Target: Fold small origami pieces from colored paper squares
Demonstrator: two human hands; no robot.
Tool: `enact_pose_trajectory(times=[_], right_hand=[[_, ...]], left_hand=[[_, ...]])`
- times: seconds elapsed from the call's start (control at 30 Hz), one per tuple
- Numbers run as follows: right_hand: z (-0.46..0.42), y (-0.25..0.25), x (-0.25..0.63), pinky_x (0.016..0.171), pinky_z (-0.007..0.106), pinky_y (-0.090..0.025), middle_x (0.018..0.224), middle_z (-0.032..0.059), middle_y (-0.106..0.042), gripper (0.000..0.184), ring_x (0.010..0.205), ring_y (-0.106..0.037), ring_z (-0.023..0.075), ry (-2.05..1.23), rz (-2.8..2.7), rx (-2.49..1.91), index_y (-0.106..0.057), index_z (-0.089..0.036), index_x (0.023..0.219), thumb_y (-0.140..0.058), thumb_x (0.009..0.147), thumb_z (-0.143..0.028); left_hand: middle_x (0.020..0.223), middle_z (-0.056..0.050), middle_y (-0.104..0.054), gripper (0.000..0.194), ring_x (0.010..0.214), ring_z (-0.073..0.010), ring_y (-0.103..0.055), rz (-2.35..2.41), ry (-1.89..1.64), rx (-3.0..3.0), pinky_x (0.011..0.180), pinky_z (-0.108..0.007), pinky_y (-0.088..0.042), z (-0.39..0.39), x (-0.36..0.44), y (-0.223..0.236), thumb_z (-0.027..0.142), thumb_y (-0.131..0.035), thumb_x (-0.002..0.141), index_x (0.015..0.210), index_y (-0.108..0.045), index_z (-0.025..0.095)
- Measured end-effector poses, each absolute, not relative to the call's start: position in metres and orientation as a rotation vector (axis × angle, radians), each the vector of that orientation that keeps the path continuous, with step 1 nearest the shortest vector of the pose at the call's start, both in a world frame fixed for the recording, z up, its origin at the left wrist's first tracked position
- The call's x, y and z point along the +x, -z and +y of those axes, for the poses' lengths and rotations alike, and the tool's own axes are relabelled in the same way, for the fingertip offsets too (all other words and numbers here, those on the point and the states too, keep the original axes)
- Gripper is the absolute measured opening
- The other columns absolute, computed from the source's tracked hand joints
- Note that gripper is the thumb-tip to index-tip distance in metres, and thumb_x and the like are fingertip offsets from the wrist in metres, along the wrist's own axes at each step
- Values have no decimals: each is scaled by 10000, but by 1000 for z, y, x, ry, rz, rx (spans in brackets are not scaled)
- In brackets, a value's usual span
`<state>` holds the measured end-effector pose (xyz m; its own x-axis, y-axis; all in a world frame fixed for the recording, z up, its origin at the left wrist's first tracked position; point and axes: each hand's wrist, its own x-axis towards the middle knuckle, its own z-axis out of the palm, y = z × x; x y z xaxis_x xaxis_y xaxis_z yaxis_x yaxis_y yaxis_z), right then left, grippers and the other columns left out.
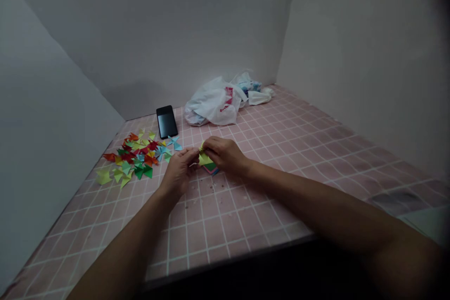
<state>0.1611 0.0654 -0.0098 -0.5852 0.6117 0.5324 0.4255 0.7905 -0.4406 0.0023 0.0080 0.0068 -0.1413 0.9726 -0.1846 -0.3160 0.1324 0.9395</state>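
Pale, smooth walls [197,33] close in the table on the left, the right and at the back. The table [288,150] runs back between them under a pink cover with a white grid, its near edge dark and slightly curved below my forearms. My widest room to move lies to the right, between my right forearm and the right wall; on the left, the folded paper shapes [138,157] take up the space near the wall. They are a loose scatter of sharp points and creased flaps in red, orange, yellow, green and light blue. Near the back wall slumps a white plastic bag [214,103], thin, crinkled and marked in red, with a bluish-white bundle [248,83] just beside it. My right hand [225,154] and left hand [181,168] come together near the middle of the table, well back from the near edge. The black phone [166,122] lies flat beyond the shapes, glossy and straight-edged. Under my fingers, green, pink and blue edges of the coloured sheets [211,168] show. I have the yellow paper [204,157] pinched between the fingertips of both hands, just above those sheets; its exact folds are too small to tell. Tiny specks [211,187] dot the cover nearer me.
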Motion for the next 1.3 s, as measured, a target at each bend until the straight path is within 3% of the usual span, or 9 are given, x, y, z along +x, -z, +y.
enact_pose_trajectory(times=[0.47, 0.83, 1.3], right_hand=[[65, 9, 162, 717, 264, -385, 911, 67, -654, 129, 796, -568, 166, -372, -2292, -762, -632, -153, 888, -514, 937, -131], [69, 11, 161, 724, 253, -391, 874, 45, -645, 115, 788, -560, 152, -464, -2199, -681, -622, -160, 858, -537, 897, -94], [74, -3, 168, 643, 234, -374, 728, -2, -599, 110, 670, -526, 108, -801, -2173, -577, -600, -145, 764, -589, 873, -148]], left_hand=[[640, 48, -572, 310, 568, -79, -524, 1169, -1232, 748, 527, -200, -449, 11, -3, -8, 300, -869, 574, 709, -628, 160], [752, 38, -626, 347, 612, -77, -573, 1152, -1296, 913, 587, -208, -471, 10, -2, -9, 298, -892, 558, 790, -664, 178], [721, -2, -668, 142, 646, -137, -573, 1336, -1314, 1525, 628, -262, -453, 12, -11, -15, 313, -768, 712, 755, -724, 184]])
